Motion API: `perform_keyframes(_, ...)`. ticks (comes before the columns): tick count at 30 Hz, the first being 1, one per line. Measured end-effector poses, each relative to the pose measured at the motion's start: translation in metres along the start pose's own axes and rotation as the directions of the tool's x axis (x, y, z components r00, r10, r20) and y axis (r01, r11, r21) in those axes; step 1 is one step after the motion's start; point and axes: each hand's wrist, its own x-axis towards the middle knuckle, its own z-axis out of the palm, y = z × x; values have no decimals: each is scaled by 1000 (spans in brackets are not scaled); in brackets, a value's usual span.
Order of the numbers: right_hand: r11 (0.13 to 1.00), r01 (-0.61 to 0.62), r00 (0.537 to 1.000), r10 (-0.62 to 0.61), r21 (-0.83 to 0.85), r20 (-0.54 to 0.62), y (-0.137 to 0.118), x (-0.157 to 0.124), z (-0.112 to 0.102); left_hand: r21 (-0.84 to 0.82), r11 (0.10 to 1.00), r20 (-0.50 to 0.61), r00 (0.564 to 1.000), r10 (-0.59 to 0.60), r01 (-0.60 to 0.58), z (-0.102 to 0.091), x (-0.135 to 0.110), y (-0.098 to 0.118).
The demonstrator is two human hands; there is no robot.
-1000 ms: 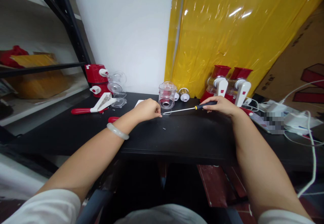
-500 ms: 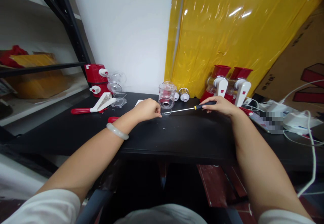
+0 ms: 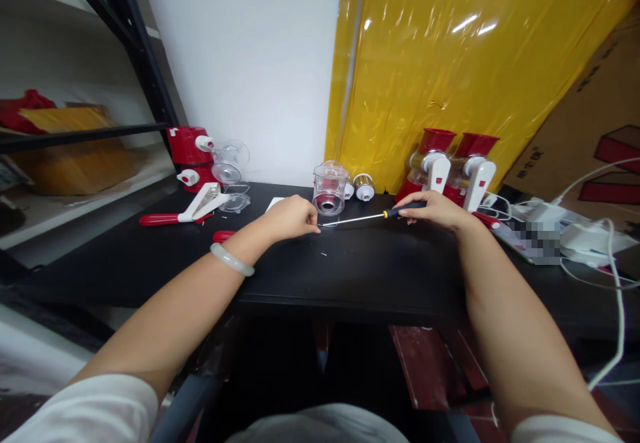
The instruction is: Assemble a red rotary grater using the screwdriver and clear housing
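Note:
My right hand (image 3: 434,208) grips the black-and-yellow handle of a screwdriver (image 3: 367,217), whose thin metal shaft points left across the black table (image 3: 350,263). Its tip meets the pinched fingertips of my left hand (image 3: 290,217), which is closed on something too small to make out. A pale bangle (image 3: 231,259) circles my left wrist. Just behind the tip stands a clear plastic cup part (image 3: 329,189) with red inside.
A red and white hand-crank device (image 3: 193,156) with clear parts and a red-handled piece (image 3: 183,215) lie at the back left. Two more red and white devices (image 3: 453,163) stand at the back right before yellow sheeting. White cables (image 3: 590,243) and cardboard fill the right.
The screwdriver shaft and my right hand have shifted very slightly; otherwise both hands stay in place.

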Motion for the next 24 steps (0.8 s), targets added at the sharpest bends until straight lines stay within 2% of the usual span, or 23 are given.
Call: perform_keyframes(24, 1000, 4, 1000, -4, 27, -1, 1, 0, 1, -8, 1000, 12, 1000, 5, -5, 4, 1, -2)
